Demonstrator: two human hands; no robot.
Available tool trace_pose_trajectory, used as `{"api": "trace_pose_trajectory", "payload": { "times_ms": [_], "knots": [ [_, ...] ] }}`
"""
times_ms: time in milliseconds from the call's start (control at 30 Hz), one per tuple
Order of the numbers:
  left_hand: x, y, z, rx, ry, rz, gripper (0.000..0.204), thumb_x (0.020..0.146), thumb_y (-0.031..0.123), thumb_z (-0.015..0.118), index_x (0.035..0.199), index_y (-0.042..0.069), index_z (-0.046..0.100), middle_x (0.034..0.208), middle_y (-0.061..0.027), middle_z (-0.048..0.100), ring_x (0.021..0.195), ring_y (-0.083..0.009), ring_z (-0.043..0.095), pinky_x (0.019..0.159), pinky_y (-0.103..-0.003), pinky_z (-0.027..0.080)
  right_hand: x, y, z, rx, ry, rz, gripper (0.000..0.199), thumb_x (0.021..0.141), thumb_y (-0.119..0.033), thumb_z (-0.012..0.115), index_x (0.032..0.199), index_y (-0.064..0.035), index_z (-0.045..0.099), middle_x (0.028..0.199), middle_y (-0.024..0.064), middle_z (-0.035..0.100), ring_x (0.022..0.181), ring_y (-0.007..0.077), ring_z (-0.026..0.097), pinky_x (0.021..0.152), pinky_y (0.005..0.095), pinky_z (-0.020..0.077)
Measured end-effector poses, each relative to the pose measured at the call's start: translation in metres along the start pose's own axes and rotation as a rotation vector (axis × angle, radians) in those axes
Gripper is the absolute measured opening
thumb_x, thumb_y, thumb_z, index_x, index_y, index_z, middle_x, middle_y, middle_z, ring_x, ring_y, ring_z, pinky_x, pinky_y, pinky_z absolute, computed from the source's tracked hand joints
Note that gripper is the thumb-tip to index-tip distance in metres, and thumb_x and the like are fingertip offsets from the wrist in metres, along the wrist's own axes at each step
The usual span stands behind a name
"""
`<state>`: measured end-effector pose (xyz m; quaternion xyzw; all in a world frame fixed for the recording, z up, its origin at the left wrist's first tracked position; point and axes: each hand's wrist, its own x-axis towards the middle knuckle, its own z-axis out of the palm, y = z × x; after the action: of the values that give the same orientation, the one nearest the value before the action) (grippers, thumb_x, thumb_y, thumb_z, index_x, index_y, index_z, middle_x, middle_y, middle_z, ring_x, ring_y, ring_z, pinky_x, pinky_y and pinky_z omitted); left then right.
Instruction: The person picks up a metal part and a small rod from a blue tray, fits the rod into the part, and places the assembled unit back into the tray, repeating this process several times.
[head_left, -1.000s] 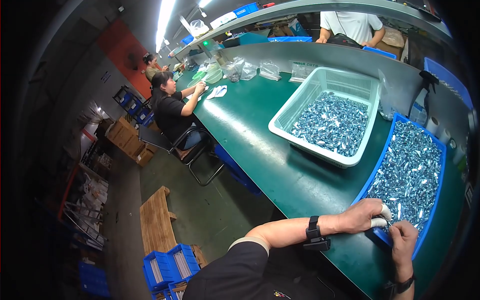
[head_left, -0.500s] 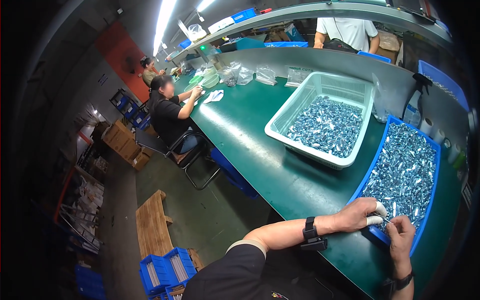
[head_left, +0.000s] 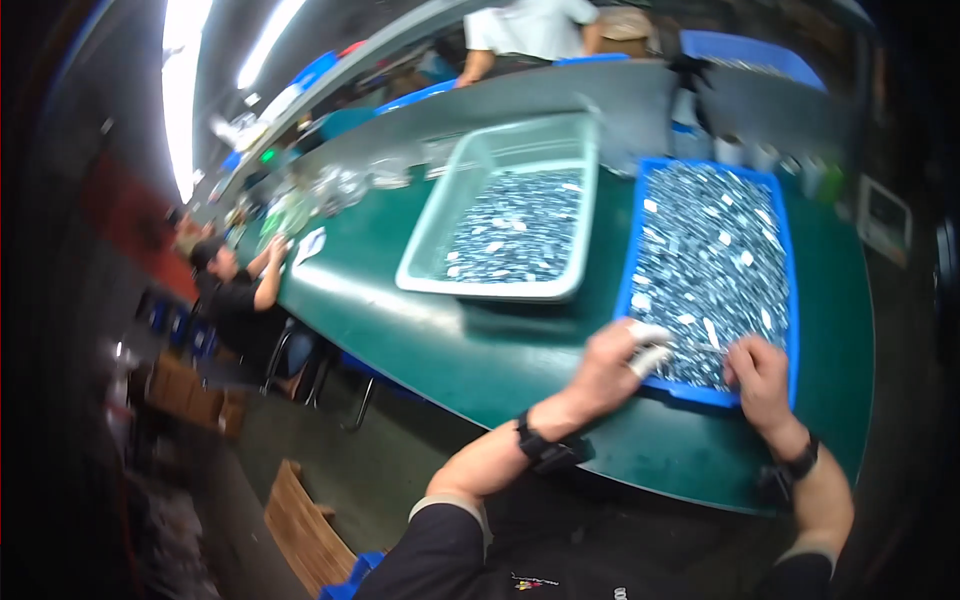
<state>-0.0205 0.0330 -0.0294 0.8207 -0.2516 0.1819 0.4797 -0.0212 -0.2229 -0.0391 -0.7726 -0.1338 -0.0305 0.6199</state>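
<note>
A blue tray (head_left: 795, 300) full of small shiny metal pieces (head_left: 705, 260) lies in front of me. Over its near left corner is my left hand (head_left: 605, 372), white covers on its thumb and forefinger, the two tips bent toward each other. Whether a piece sits between them is too blurred to make out. My right hand (head_left: 762, 378) is above the near right part of the tray, fingers curled in and thumb against them; anything in that grip is hidden. The two hands are apart. A pale green basket (head_left: 425, 270) with more such pieces stands left of the tray.
The green tabletop (head_left: 370, 290) stretches left toward a seated co-worker (head_left: 235, 290). A spray bottle (head_left: 688, 115) and small rolls (head_left: 730, 150) stand behind the tray, along a grey partition (head_left: 640, 110). Beyond it is a person in white (head_left: 525, 30).
My hands, close together over the tray's near end before, have come apart. The whole view has swung, so tray and basket now appear further left.
</note>
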Motion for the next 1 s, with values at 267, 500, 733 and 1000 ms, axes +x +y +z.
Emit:
{"api": "trace_pose_trajectory", "payload": {
  "times_ms": [267,500,733,1000],
  "knots": [
    [0.059,-0.004,-0.105,0.792,0.224,0.165,0.027,0.085,0.006,0.079,0.111,0.005,0.072,0.106,-0.0127,0.072,0.102,-0.0335,0.067,0.092,-0.042,0.053,0.000,-0.002,-0.012,0.061,-0.021,0.011,0.025,0.104,-0.016,0.061,0.084,-0.0010,0.063,0.069,0.0025,0.064,0.062,0.0082,0.059,0.057,0.0251,0.0441],
    [0.072,-0.037,-0.023,0.733,-0.215,0.296,0.024,0.082,0.008,0.072,0.105,0.003,0.071,0.111,-0.0152,0.067,0.110,-0.0345,0.060,0.092,-0.046,0.050,0.003,0.002,-0.010,0.085,-0.009,0.004,0.025,0.103,-0.014,0.061,0.082,-0.0011,0.063,0.069,0.0030,0.064,0.063,0.0080,0.058,0.058,0.0247,0.0444],
    [0.071,-0.075,0.007,0.748,-0.151,0.265,0.013,0.075,0.014,0.069,0.083,0.003,0.070,0.101,-0.0135,0.064,0.104,-0.0339,0.060,0.085,-0.048,0.051,-0.001,0.011,-0.003,0.047,-0.016,0.030,0.027,0.104,-0.013,0.058,0.079,-0.0028,0.061,0.066,0.0009,0.059,0.059,0.0081,0.054,0.055,0.0252,0.0411],
    [0.072,-0.085,0.018,0.765,-0.109,0.190,0.003,0.075,0.005,0.066,0.077,0.005,0.067,0.093,-0.0122,0.062,0.101,-0.0320,0.058,0.082,-0.043,0.048,-0.002,0.024,-0.004,0.088,-0.025,0.010,0.029,0.107,-0.018,0.057,0.081,-0.0046,0.060,0.070,-0.0006,0.059,0.058,0.0057,0.053,0.053,0.0217,0.0390]
  ]
}}
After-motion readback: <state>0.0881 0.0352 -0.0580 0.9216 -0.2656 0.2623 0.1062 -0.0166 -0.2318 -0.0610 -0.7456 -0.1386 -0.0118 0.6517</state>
